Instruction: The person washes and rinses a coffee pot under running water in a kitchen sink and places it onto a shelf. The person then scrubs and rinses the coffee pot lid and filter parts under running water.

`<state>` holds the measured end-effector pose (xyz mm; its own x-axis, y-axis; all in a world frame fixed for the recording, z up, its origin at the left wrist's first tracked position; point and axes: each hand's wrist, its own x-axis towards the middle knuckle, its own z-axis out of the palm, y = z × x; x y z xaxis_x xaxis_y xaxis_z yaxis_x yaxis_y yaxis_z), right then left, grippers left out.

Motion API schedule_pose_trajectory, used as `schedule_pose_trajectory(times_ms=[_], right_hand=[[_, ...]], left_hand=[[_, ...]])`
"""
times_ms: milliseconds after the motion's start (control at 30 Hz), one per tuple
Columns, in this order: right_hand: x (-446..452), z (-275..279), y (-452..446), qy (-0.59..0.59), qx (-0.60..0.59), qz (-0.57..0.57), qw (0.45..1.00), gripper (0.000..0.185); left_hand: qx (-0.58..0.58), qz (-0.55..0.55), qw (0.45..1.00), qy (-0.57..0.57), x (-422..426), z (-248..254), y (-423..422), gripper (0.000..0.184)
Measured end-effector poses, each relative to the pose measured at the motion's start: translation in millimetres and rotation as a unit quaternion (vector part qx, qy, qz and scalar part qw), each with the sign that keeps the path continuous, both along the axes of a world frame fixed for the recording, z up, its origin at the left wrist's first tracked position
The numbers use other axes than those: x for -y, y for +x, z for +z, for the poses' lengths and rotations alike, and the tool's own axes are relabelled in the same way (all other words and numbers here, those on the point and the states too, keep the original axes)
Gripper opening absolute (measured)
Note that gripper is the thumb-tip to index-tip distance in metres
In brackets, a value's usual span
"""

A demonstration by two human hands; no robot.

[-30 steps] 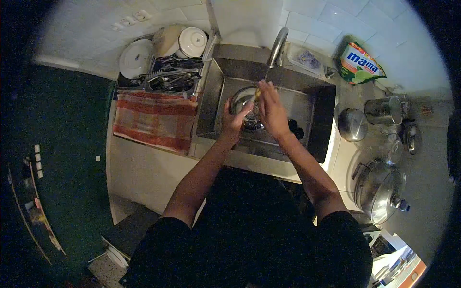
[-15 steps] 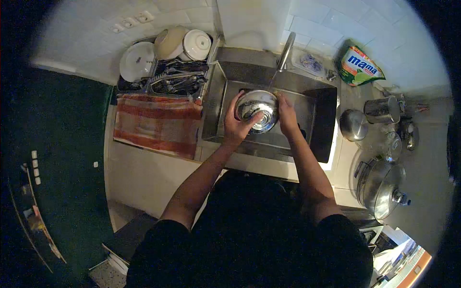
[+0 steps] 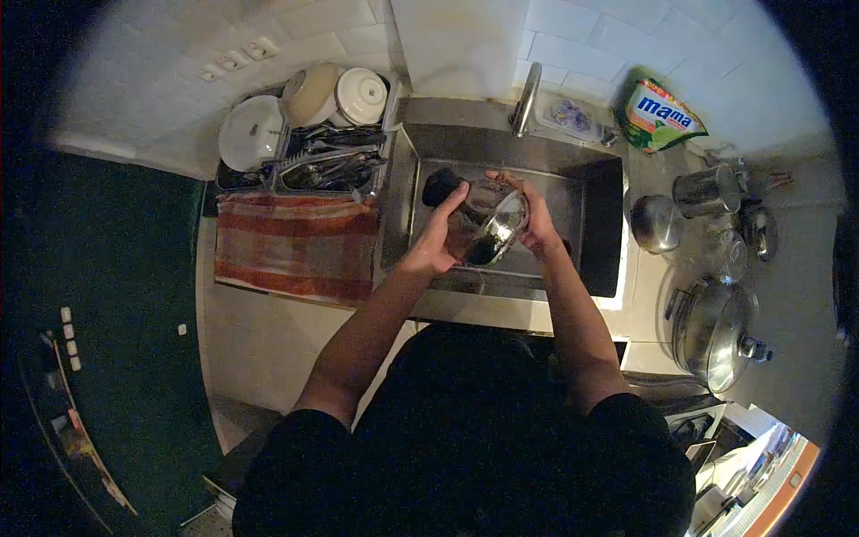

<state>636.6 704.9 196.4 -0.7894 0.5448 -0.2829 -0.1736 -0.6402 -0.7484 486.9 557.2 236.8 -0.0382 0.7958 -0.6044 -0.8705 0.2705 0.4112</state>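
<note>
A shiny metal bowl (image 3: 503, 231) is held tilted between both hands over the metal sink (image 3: 586, 210). My left hand (image 3: 438, 234) grips its left side, thumb pointing up. On the other side, my right hand (image 3: 534, 213) holds the upper right rim, with fingers curled over the top. Just beyond my left thumb lies a dark round object (image 3: 442, 186) in the sink. The faucet (image 3: 528, 100) stands behind the bowl. What lies in the sink under the hands is partly hidden.
A rack (image 3: 391, 134) with plates, bowls and cutlery stands left of the sink, behind a striped red cloth (image 3: 295, 243). On the right are a green pouch (image 3: 660, 115), a metal bowl (image 3: 656, 224), a metal cup (image 3: 707, 191) and a lidded pot (image 3: 716, 336).
The bowl has turned from bottom-up to tilted on its side, and both hands have shifted their hold. The dark round object has come into sight at the sink's left.
</note>
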Motion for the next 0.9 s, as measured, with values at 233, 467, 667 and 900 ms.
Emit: schedule_pose_trajectory(times_ms=[233,467,667,900], right_hand=[[-7,57,-4,0.310,0.227,0.082,0.920,0.055],[27,81,-24,0.609,0.278,0.018,0.743,0.045],[70,103,-33,0.806,0.244,0.035,0.539,0.058],[85,90,-16,0.797,0.198,0.027,0.570,0.058]], left_hand=[[-0.001,-0.006,1.000,0.009,3,-7,-9,0.055],[-0.111,0.020,0.993,0.020,-1,-44,-5,0.050],[0.039,0.127,0.987,0.091,-4,-32,3,0.063],[0.056,0.146,0.987,0.044,-11,3,-10,0.069]])
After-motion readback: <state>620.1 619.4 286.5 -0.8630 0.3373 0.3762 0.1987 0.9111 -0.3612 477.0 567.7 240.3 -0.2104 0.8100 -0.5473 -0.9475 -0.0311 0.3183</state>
